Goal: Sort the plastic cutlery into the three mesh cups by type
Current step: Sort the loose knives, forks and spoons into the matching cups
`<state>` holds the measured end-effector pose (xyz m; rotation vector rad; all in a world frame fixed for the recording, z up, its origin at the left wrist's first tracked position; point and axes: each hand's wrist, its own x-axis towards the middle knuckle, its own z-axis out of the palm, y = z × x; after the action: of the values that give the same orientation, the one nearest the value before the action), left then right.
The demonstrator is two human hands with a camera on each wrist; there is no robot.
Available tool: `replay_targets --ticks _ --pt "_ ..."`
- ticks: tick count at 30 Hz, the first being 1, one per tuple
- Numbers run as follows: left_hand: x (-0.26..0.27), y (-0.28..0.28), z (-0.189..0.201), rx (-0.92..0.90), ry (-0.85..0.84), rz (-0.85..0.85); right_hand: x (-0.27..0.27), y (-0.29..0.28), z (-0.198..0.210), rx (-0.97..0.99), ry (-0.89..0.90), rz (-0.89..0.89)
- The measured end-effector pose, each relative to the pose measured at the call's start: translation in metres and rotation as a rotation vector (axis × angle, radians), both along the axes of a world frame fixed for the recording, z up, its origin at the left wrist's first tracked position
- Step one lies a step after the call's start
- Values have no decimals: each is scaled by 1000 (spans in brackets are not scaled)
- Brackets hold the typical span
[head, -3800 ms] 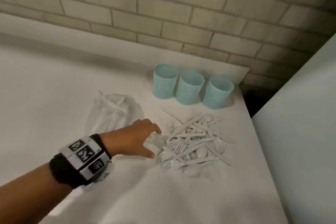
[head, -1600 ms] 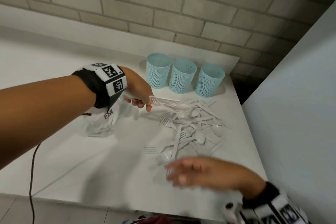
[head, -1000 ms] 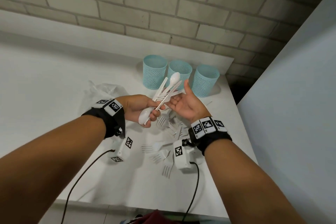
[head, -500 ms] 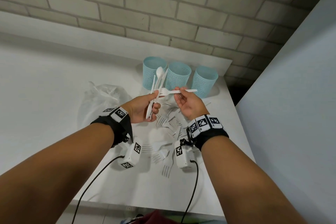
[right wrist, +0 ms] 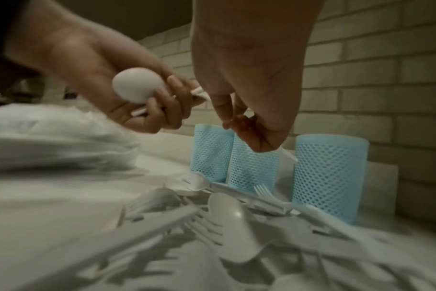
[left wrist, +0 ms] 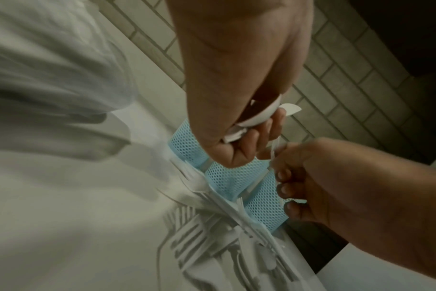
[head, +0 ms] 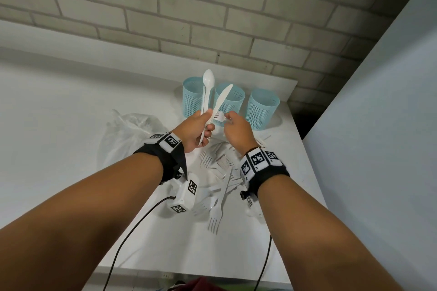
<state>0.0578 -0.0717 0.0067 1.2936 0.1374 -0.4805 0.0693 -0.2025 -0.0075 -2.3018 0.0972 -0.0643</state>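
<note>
- Left hand (head: 197, 129): you grip a mixed bundle by the middle, fingers curled round it, raised above the bench (head: 71, 125). Holding it upright fans the ends out, so each type can be read.
- Spoon (head: 208, 82): bowl up, tallest piece in the bundle. A second spoon bowl (right wrist: 137, 87) pokes out below your fist.
- Knife (head: 222, 99): blade up, leaning right, away from the spoon.
- Right hand (head: 236, 131): your fingertips pinch a fork (head: 218, 116) near its tines, beside the bundle; probably you are drawing it clear for its own cup.
- Three mesh cups (head: 229, 101): upright in a row at the bench's far right corner, just beyond both hands. I cannot tell if anything is inside.
- Cutlery pile (head: 216, 179): loose forks and spoons near the right edge, under your wrists; most remains unsorted.
- Plastic bag (head: 127, 132): crumpled, left of the pile.
</note>
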Motion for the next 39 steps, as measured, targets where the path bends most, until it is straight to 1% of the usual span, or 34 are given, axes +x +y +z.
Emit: replay_targets --ticks 1,3,5,6,7,10,12,14,15,17,19,22,24,27,28,29,32,33,34,36,39 --pt "2 -1 2 4 -8 0 1 1 -1 -119 -31 48" --pt "5 -3 5 16 -26 0 4 1 1 -315 -92 61" --pt "8 -5 8 19 -48 2 8 -1 8 -447 -170 -9" --pt "9 -6 9 17 -64 2 11 -3 13 -458 -205 -70" --pt "9 -7 11 14 -80 -2 15 -4 18 -428 -244 -139" --pt "13 -9 15 -9 -133 -25 31 -10 35 -198 -410 -297" --pt "16 -10 16 -17 -167 -43 42 -13 48 -97 -538 -349" --pt "19 -9 16 -24 -179 -31 54 -17 62 78 -661 -368" --pt "21 -9 15 -36 -181 -16 61 -17 68 179 -686 -371" --pt "25 -7 12 -60 -180 1 76 -16 76 385 -628 -381" --pt "29 -6 8 -86 -164 9 87 -15 76 551 -489 -350" --pt "31 -9 7 -148 -124 38 94 -13 64 720 -262 -297" --pt "31 -12 7 -188 -99 55 96 -12 53 775 -111 -277" --pt "31 -14 6 -215 -75 71 95 -10 44 721 40 -237" --pt "31 -14 5 -221 -74 70 96 -11 41 694 45 -231" --pt "31 -13 5 -228 -75 69 96 -11 40 682 11 -234" --pt "35 -10 1 -251 -84 88 91 -10 43 690 -225 -310" --pt "36 -9 1 -261 -88 103 87 -10 46 689 -302 -306" --pt "38 -8 1 -273 -90 121 83 -8 49 676 -344 -265" --pt "42 -6 1 -302 -84 156 75 -7 53 612 -310 -108" --pt "46 -3 4 -333 -80 189 67 -2 58 492 -141 117"
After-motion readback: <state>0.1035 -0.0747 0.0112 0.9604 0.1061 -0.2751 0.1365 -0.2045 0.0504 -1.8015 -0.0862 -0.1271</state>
